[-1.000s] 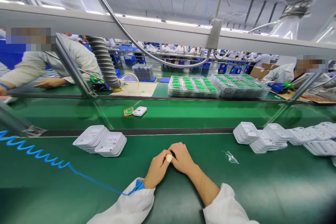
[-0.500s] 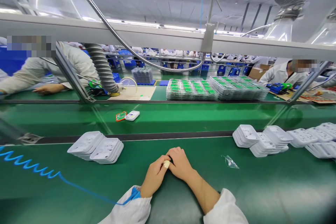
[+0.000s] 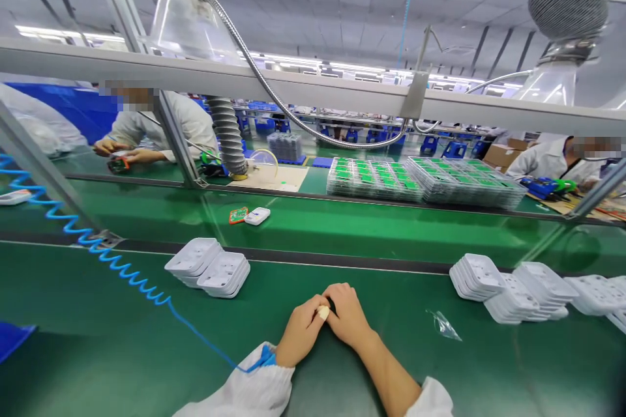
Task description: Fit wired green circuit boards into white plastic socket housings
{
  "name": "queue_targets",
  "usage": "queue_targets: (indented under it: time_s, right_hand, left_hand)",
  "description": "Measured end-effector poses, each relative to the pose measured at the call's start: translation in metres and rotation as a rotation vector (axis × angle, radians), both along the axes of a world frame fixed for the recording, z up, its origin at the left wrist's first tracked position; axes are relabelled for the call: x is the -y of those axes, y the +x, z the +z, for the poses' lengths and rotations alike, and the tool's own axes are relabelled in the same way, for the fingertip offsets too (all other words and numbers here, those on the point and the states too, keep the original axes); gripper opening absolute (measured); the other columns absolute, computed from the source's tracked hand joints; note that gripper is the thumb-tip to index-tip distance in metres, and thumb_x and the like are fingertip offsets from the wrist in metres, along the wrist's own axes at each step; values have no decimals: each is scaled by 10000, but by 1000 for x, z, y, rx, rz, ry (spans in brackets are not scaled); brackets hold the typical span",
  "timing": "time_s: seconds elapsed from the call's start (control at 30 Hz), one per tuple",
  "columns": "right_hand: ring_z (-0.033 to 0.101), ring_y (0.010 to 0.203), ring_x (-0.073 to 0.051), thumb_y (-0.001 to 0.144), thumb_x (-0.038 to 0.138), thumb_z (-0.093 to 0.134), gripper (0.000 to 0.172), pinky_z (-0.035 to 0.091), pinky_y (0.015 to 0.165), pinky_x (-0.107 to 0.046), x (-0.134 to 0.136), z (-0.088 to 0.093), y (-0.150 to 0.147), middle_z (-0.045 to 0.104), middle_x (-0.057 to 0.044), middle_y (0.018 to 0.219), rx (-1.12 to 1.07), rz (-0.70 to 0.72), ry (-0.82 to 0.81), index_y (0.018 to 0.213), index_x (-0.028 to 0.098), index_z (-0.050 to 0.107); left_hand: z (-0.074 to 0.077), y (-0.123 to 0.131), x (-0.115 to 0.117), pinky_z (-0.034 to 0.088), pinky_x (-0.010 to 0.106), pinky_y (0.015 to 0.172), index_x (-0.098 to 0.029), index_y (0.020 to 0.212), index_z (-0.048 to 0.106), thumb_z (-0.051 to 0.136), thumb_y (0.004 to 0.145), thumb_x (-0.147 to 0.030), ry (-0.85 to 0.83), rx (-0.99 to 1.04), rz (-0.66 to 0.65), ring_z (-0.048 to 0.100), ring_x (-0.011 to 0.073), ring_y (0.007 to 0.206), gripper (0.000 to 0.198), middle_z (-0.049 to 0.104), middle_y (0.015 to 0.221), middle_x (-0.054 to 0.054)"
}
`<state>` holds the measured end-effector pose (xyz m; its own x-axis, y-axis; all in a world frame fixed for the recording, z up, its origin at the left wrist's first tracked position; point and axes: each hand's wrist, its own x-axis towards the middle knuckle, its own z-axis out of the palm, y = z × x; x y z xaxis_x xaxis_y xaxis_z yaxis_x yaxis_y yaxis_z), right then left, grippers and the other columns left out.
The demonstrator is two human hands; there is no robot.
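My left hand (image 3: pixel 302 329) rests on the green tabletop (image 3: pixel 195 352), its fingers curled in and touching the other hand. A pale yellow cover sits on its thumb. A blue wrist strap (image 3: pixel 264 359) circles that wrist, tied to a coiled blue cord (image 3: pixel 122 268). My right hand (image 3: pixel 346 316) meets it fingertip to fingertip, also with bent fingers. Whether anything is between the fingers is hidden. White plastic shells are stacked to the left (image 3: pixel 225 272) and to the right (image 3: pixel 476 275). A small clear plastic bag (image 3: pixel 445 326) lies right of my hands.
Beyond the near tabletop, a green belt (image 3: pixel 342 228) carries an orange-edged circuit board (image 3: pixel 238 215) and a white shell (image 3: pixel 257 215). Trays of green boards (image 3: pixel 374 177) stand behind it. A metal beam (image 3: pixel 313 92) crosses above. Co-workers sit across at left and right.
The view has turned left, so most things appear farther right. My hands keep the same pose together. The co-worker at the far left now holds a dark object in raised hands.
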<state>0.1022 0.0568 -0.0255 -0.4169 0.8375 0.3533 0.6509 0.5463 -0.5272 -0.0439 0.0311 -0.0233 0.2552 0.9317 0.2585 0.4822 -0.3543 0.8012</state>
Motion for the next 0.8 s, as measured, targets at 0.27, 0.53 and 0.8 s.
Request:
queue_targets:
  time_s: [0.27, 0.53, 0.8]
  right_hand:
    - [477, 818, -174, 847, 265, 509, 69, 346, 725, -297, 4, 3, -2, 588, -14, 875, -1, -2, 14, 846, 212, 554]
    - [525, 830, -188, 876, 263, 445, 131, 388, 729, -323, 12, 9, -5, 604, -33, 883, 3, 25, 58, 881, 219, 568]
    - [582, 878, -210, 888, 371, 412, 279, 467, 742, -339, 23, 4, -4, 608, -93, 995, -440, -159, 26, 1059, 184, 529]
  left_hand:
    - [1, 2, 3, 380, 246, 669, -178, 774, 520, 357, 858, -269, 15, 7, 48, 531, 142, 691, 205, 590, 753, 5]
    - [-4, 6, 4, 376, 249, 658, -180, 728, 517, 337, 862, -266, 62, 9, 113, 532, 147, 698, 240, 590, 743, 14]
    - [-7, -4, -7, 397, 265, 721, -175, 819, 507, 278, 883, -184, 68, -179, 408, 540, 151, 796, 238, 567, 838, 38]
